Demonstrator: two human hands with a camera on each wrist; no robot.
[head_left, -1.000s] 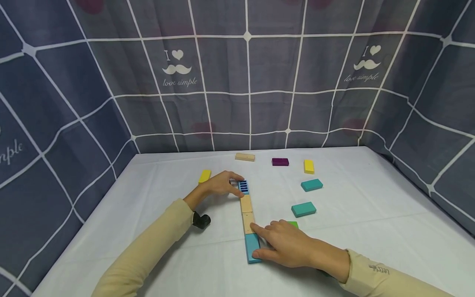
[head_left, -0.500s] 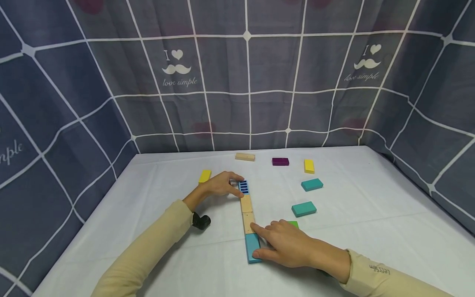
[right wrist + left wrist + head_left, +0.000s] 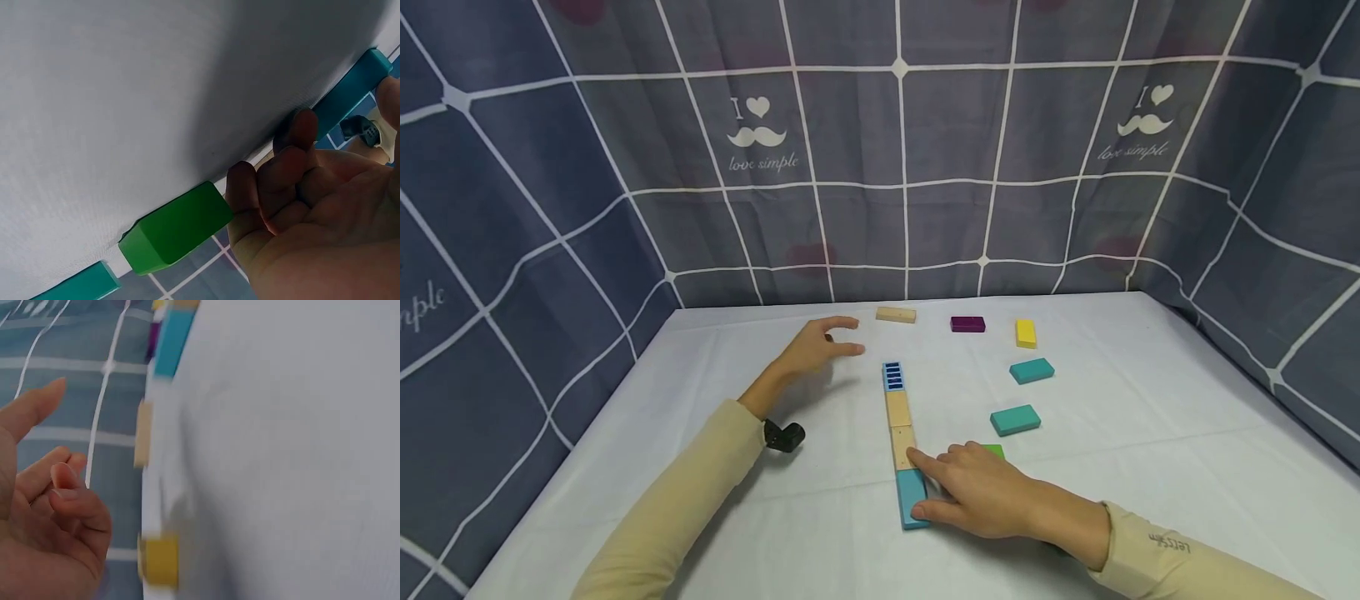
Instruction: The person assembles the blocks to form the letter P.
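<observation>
A straight row of flat blocks lies on the white cloth: a blue block with dark bars (image 3: 892,377) at the far end, two wooden blocks (image 3: 898,408), and a blue-teal block (image 3: 911,496) nearest me. My left hand (image 3: 811,348) is left of the far end, apart from the row, with thumb and index finger spread and nothing between them. At the near end, my right hand (image 3: 985,492) rests its index fingertip at a wooden block and its thumb at the blue-teal block. Its other fingers are loosely bent in the right wrist view, beside a green block (image 3: 178,231).
Right of the row lie two teal blocks (image 3: 1015,420), a yellow block (image 3: 1026,333) and a purple block (image 3: 967,324). A wooden block (image 3: 896,315) lies at the back. Another yellow block (image 3: 161,561) appears in the left wrist view. A grid-patterned curtain (image 3: 940,167) encloses the table.
My left hand has let go of the barred blue block and moved back and to the left, now covering the left yellow block. The right hand and the row have stayed in place.
</observation>
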